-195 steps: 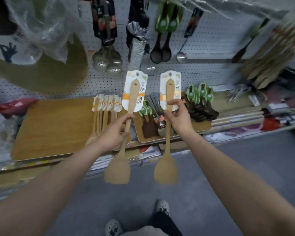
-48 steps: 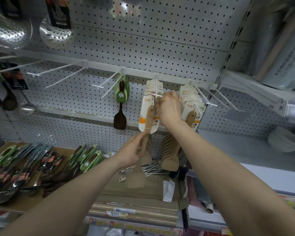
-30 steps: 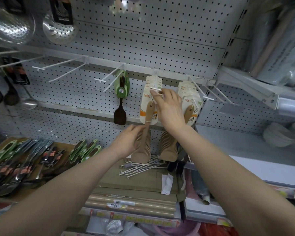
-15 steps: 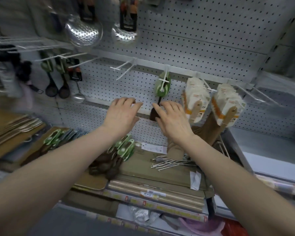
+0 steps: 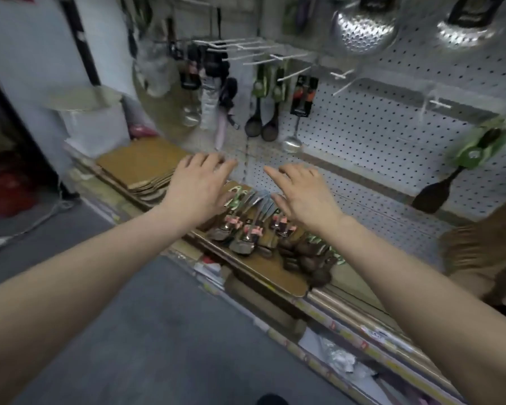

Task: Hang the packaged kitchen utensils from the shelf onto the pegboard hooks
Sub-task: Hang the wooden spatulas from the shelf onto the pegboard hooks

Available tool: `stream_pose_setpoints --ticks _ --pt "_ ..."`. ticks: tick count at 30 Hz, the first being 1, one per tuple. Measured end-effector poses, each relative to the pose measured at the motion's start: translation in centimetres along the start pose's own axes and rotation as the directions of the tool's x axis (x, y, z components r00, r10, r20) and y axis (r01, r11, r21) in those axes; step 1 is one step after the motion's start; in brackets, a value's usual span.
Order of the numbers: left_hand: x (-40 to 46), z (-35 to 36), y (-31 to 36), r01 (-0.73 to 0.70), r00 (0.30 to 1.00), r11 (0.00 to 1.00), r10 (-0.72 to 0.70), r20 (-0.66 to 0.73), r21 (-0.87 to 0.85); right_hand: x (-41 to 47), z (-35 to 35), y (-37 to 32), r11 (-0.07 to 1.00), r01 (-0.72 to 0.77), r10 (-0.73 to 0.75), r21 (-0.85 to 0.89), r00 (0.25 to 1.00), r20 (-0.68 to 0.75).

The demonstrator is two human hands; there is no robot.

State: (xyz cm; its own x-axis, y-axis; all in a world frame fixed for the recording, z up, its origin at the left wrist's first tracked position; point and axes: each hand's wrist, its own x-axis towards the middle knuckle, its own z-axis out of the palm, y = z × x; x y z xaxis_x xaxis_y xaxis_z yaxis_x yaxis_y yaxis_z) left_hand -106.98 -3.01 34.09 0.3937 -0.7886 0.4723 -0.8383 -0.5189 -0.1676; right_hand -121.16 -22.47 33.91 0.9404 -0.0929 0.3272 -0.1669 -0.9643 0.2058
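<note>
Both my hands reach out empty over the shelf. My left hand (image 5: 197,187) is palm down with its fingers (image 5: 214,162) spread and nearly straight, gripping nothing. My right hand (image 5: 303,194) mirrors it, fingers (image 5: 278,175) loosely extended and apart, also holding nothing.

Just below and between my fingertips lies a heap of packaged utensils with dark heads and green-and-pink card labels (image 5: 246,226), resting on a brown wooden tray (image 5: 275,280) at the shelf's front edge. I cannot tell whether either hand touches the heap; the frame is blurred.

Beyond my left fingers, a stack of flat brown wooden boards (image 5: 140,165) sits on the shelf. Straight ahead of my fingertips rises the white perforated pegboard (image 5: 377,141). Above them hang two dark ladles with green cards (image 5: 263,124) and a silver ladle on a black-and-orange card (image 5: 297,133), alongside bare white wire hooks (image 5: 292,74). Far off past my right fingers, a black spatula on a green card (image 5: 456,176) hangs alone on a hook. High above my right hand hang two shiny perforated metal skimmers (image 5: 362,27).

At the far right edge, blurred pale wooden spatula heads (image 5: 485,249) show.
</note>
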Motion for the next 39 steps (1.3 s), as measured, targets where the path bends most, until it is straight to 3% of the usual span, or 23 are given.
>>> stream_pose_setpoints --ticks 12,19,30,39 --pt "-7.5 6.5 -17.7 0.346 0.915 0.938 -0.345 0.208 0.034 18.0 10.6 -15.3 0.943 0.284 -0.296 0.175 0.954 0.049" --pt "-5.9 13.2 -28.1 0.442 0.842 0.895 -0.436 0.317 0.057 29.1 17.7 -19.6 0.919 0.298 -0.337 0.259 0.934 0.119" --pt "-1.4 23.8 -41.6 0.463 0.792 0.886 -0.420 0.444 0.013 42.7 27.1 -23.0 0.929 0.205 -0.281 0.307 0.932 0.229" --pt "2.4 33.6 -52.3 0.305 0.821 0.937 -0.168 0.545 -0.171 48.2 35.0 -26.7 0.958 -0.091 -0.025 0.273 0.918 0.395"
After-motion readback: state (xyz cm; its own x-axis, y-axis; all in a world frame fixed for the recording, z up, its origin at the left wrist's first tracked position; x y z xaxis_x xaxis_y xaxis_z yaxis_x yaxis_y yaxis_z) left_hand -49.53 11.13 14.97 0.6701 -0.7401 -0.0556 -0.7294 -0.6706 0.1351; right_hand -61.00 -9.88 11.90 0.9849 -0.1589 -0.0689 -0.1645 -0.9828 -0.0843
